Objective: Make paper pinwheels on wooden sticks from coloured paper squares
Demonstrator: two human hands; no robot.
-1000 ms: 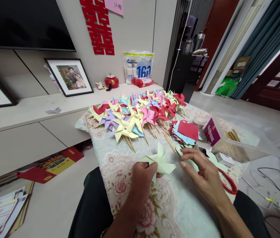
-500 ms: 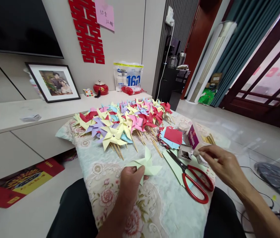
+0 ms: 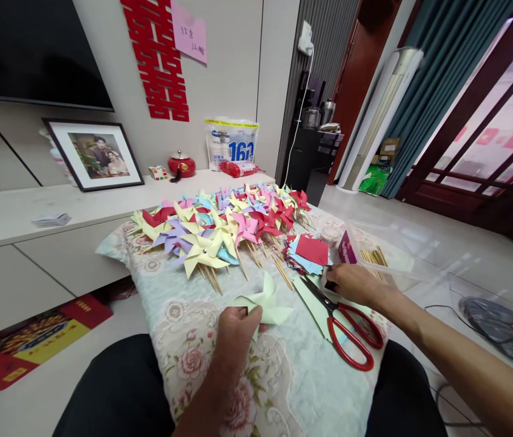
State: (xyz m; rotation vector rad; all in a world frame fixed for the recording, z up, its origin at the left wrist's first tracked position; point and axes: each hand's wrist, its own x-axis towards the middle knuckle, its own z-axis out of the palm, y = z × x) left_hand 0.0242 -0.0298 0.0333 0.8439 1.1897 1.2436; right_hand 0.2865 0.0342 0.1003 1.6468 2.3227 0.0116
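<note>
The left hand (image 3: 237, 332) pinches a pale-yellow paper pinwheel (image 3: 263, 301) flat on the floral cloth (image 3: 302, 388). The right hand (image 3: 353, 282) reaches beside the red-handled scissors (image 3: 345, 325), fingers curled, apparently over a small box hidden beneath it.

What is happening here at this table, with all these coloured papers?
A person sits at a cloth-covered table and makes paper pinwheels. The left hand pinches a pale yellow pinwheel that has no stick. The right hand reaches down beside the red-handled scissors, near a small purple box; what its fingers touch is hidden. A big pile of finished pinwheels on sticks lies farther back, next to a stack of paper squares.
</note>
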